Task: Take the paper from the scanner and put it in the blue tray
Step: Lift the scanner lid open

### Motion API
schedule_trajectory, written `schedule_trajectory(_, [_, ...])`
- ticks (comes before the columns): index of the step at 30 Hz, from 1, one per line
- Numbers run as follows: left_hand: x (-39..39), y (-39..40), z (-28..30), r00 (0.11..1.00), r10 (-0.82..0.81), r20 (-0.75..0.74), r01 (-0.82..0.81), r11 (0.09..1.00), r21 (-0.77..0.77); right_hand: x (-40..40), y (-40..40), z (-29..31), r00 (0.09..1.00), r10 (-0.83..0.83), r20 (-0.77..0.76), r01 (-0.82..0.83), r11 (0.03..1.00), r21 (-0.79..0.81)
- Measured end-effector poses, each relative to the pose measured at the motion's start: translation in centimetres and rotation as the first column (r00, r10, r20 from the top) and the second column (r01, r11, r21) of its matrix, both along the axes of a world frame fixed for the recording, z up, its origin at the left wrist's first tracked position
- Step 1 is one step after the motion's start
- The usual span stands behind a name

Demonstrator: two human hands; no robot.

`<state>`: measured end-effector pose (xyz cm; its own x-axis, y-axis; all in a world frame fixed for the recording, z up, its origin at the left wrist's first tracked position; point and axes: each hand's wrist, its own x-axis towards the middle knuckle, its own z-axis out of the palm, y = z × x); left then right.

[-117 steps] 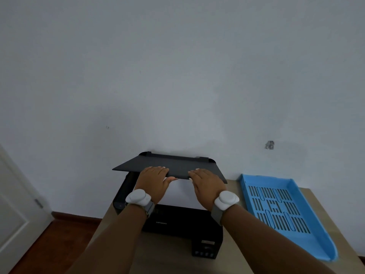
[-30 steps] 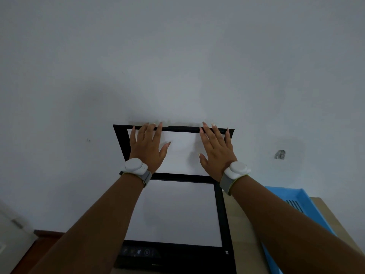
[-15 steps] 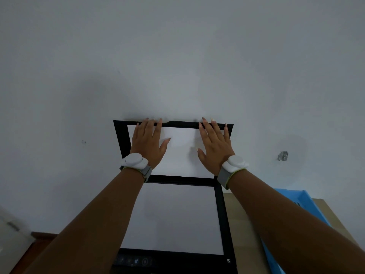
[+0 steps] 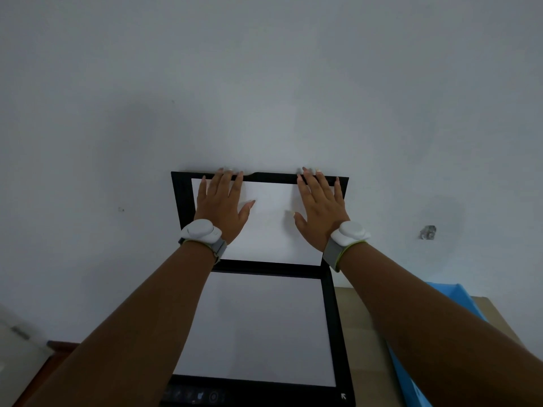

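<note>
The black scanner (image 4: 338,333) has its lid (image 4: 182,201) raised upright against the wall. A white sheet of paper (image 4: 258,327) lies flat on the scanner bed. My left hand (image 4: 221,205) and my right hand (image 4: 320,208) press flat against the lid's white inner pad, fingers spread, fingertips at the lid's top edge. Neither hand grasps anything. The blue tray (image 4: 452,295) shows only partly at the right, mostly hidden behind my right forearm.
The scanner and tray stand on a tan table (image 4: 352,312) against a plain white wall. A small mark (image 4: 428,232) sits on the wall at the right. A white door (image 4: 17,356) and brown floor (image 4: 58,353) appear at the lower left.
The lid went from half raised, held at its front edge, to fully upright against the wall. Over the last second both hands stayed pressed on it, shifting slightly upward.
</note>
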<state>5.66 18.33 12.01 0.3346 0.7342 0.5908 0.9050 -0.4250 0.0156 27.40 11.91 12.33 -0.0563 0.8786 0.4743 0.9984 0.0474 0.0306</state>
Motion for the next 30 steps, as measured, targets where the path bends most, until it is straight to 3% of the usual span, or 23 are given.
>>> schedule_trajectory(20, [-0.5, -0.3, -0.8, 0.999, -0.007, -0.034, 0.009, 0.999, 0.031, -0.4, -0.6, -0.1, 0.998, 0.026, -0.058, -0.024, 0.999, 0.037])
schedule_trajectory(27, [-1.6, -1.6, -2.2, 0.972, -0.232, 0.028, 0.218, 0.945, 0.245, -0.8, -2.0, -0.7, 0.979, 0.163, -0.121, -0.14, 0.975, 0.175])
schedule_trajectory(30, [-2.4, -2.8, -3.7, 0.939, -0.343, 0.015, 0.331, 0.917, 0.223, -0.6, -2.5, -2.4, 0.942, 0.319, -0.106, -0.287, 0.927, 0.242])
